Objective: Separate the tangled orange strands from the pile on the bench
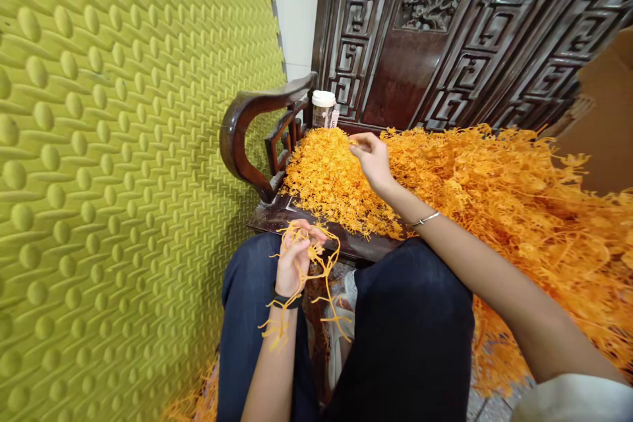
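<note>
Over my knees, my left hand [297, 254] is closed around a branching orange plastic stem [324, 270], whose thin forked twigs hang down past the wrist. My right hand [368, 155] reaches forward over a heap of small orange plastic flower pieces [326, 171] on the dark wooden seat. Its thumb and fingertips are pinched together at the heap's upper edge, apparently on a small orange piece. To the right of that arm lies a larger pile of long orange branched stems [494, 178].
A curved wooden armrest [237, 125] bounds the seat at left. A white-lidded cup [323, 109] stands behind the heap, near the carved backrest [410, 72]. A bumpy yellow-green mat [123, 145] fills the left side. A cardboard box [608, 99] is at far right.
</note>
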Demonstrator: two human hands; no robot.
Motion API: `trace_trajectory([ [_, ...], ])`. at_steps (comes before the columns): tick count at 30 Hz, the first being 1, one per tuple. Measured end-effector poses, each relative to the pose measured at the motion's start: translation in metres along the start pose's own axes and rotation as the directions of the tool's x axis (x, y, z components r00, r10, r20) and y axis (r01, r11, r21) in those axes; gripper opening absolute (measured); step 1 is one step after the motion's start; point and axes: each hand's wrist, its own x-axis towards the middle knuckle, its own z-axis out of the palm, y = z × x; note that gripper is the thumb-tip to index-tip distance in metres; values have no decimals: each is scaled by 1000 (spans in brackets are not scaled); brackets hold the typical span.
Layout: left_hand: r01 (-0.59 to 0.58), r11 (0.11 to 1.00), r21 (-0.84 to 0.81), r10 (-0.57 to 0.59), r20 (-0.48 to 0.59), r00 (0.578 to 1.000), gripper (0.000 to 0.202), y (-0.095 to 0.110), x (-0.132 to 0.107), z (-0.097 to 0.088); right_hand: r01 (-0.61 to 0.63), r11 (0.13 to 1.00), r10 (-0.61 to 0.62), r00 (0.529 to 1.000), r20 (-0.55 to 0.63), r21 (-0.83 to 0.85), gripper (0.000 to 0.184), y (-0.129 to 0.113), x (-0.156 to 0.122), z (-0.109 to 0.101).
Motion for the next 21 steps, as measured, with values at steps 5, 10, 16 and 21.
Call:
trace_trajectory([
  [5, 16, 1000, -25, -17, -30, 999, 17, -1, 3, -1, 20, 939, -31, 999, -26, -343, 59, 16, 8, -12],
  [10, 61, 996, -60, -64, -38, 997, 25, -2, 4, 2, 90, 995, -61, 899, 433, -46, 27, -19, -13, -14],
  [16, 44, 996, -82, -51, -82, 995, 31, -3, 6, 2, 329, 941, -233, 461, 856, 79, 23, -58, -45, 0],
  [21, 0, 996, -92, -10, -114, 993, 32, -6, 4, 0, 467, 881, -256, 327, 910, 80, 15, -58, -55, 13],
])
